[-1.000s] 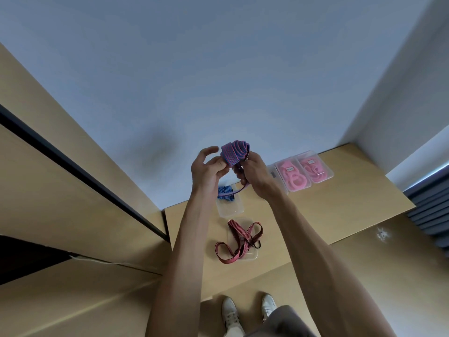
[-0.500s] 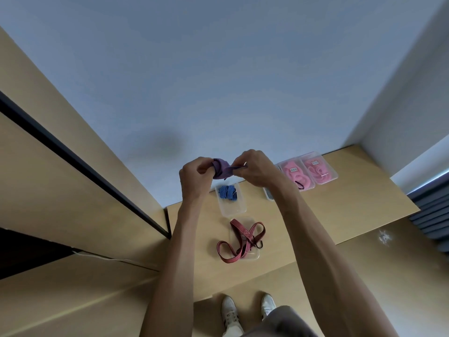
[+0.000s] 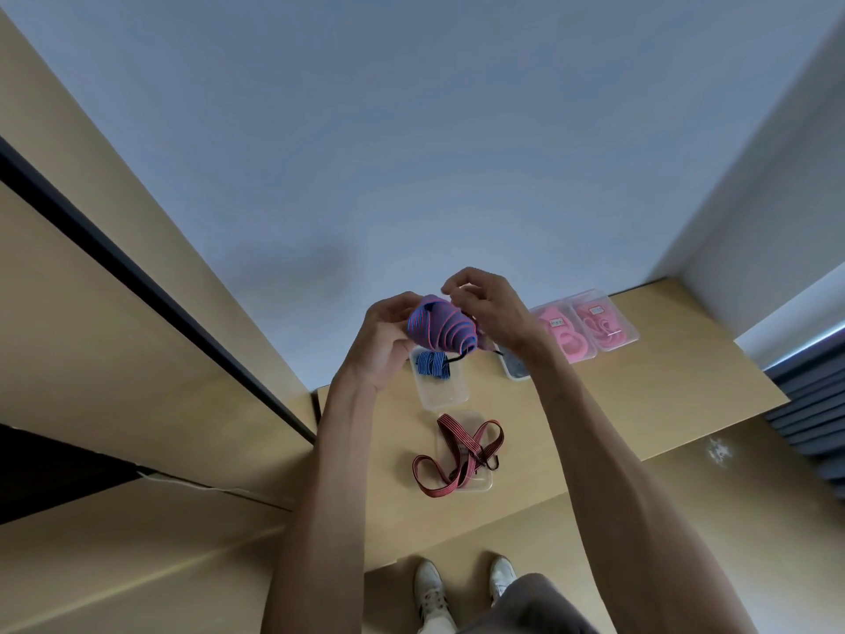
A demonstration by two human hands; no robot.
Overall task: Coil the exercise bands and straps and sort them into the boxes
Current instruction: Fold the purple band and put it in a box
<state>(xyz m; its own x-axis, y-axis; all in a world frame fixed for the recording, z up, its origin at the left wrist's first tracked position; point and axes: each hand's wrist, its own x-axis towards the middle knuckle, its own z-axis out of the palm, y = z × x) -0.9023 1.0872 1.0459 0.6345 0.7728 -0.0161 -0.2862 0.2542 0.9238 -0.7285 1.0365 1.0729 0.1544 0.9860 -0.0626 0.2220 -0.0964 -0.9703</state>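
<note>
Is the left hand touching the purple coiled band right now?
Touching. The head view shows the left hand cupping the purple coiled band, fingers wrapped against its side.

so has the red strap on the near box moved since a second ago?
No. The red strap still lies uncoiled across the near clear box, same loops, same spot against the shelf edge. Only the hands and the purple coil moved.

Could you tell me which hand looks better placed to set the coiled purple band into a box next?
Probably the left hand: it cups the coiled purple band directly above the clear box holding the blue coil. The right hand only pinches the coil's upper edge.
</note>
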